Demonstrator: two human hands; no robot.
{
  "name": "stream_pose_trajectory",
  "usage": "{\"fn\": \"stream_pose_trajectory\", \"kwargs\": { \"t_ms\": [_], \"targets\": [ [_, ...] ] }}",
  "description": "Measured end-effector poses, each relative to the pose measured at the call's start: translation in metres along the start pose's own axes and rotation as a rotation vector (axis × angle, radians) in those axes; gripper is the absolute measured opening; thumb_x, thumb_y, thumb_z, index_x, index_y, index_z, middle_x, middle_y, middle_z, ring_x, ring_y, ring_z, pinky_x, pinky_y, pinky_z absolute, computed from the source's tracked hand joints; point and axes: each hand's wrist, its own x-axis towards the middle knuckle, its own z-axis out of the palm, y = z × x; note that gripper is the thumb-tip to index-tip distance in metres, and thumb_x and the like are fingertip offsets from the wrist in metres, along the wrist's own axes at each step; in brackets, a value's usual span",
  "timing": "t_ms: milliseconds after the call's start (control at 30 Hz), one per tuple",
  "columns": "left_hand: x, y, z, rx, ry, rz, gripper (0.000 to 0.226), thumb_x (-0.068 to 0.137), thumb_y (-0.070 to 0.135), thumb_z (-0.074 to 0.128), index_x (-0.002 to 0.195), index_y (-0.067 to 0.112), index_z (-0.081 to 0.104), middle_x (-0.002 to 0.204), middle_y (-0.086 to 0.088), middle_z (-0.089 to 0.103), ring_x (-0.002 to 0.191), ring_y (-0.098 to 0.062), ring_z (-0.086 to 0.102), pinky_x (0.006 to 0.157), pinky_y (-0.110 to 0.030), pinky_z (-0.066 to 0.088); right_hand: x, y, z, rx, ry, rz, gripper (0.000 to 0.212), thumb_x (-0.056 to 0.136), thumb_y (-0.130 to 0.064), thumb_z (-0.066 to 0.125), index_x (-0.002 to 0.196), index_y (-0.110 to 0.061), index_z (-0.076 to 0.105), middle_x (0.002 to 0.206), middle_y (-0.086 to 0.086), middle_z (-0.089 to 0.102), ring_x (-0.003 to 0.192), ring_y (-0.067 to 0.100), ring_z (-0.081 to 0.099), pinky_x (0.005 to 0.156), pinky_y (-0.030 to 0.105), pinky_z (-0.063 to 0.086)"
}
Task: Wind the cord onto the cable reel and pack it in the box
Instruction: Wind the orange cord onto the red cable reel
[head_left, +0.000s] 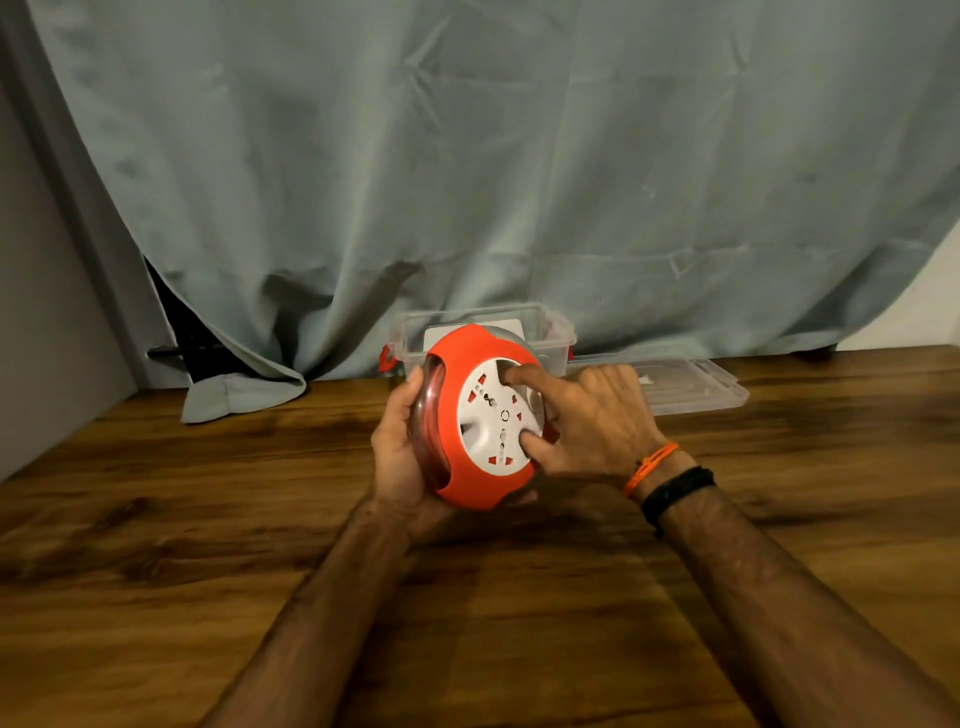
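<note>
A round orange cable reel (462, 364) with a white socket face is held tilted above the wooden table (208, 519). My left hand (402, 457) grips its left rim and underside, where orange cord shows through a clear side. My right hand (587, 421) lies on the white face, with a finger curled into a recess at the top and the thumb in another at the bottom. Behind the reel stands a clear plastic box (550, 332) with orange latches, open at the top.
The box's clear lid (691, 384) lies flat on the table right of the box. A grey curtain (467, 156) hangs along the table's back edge, its hem resting on the table at the left. A wall stands at far left.
</note>
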Motion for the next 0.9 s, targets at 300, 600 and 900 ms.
{"fn": "stream_pose_trajectory", "kwargs": {
  "t_ms": [300, 600, 900],
  "targets": [
    [0.003, -0.001, 0.012, -0.018, 0.060, 0.221, 0.066, 0.088, 0.056, 0.047, 0.126, 0.005, 0.066, 0.131, -0.024, 0.063, 0.122, -0.038, 0.058, 0.101, -0.051, 0.049, 0.001, -0.028, 0.011, 0.062, 0.074, 0.315, 0.068, 0.055, -0.085, 0.038, 0.067, -0.022, 0.060, 0.064, 0.002, 0.063, 0.065, 0.026, 0.060, 0.065, 0.029, 0.028],
    [0.004, -0.001, 0.012, -0.044, 0.038, 0.234, 0.063, 0.096, 0.054, 0.037, 0.122, 0.006, 0.069, 0.126, -0.022, 0.066, 0.117, -0.036, 0.063, 0.092, -0.046, 0.055, 0.004, -0.020, 0.005, 0.138, -0.029, 0.317, 0.072, 0.055, -0.088, 0.038, 0.062, -0.022, 0.063, 0.055, -0.007, 0.059, 0.064, 0.015, 0.061, 0.063, 0.028, 0.042],
    [0.000, 0.000, -0.004, -0.070, -0.076, -0.054, 0.079, 0.087, 0.074, 0.040, 0.144, 0.020, 0.049, 0.149, -0.021, 0.045, 0.136, -0.050, 0.037, 0.100, -0.083, 0.017, 0.002, -0.007, -0.016, 0.186, -0.013, 0.065, 0.041, 0.070, -0.032, 0.060, 0.110, -0.031, 0.060, 0.049, -0.005, 0.054, 0.053, 0.019, 0.058, 0.059, 0.034, 0.051]
  ]
}}
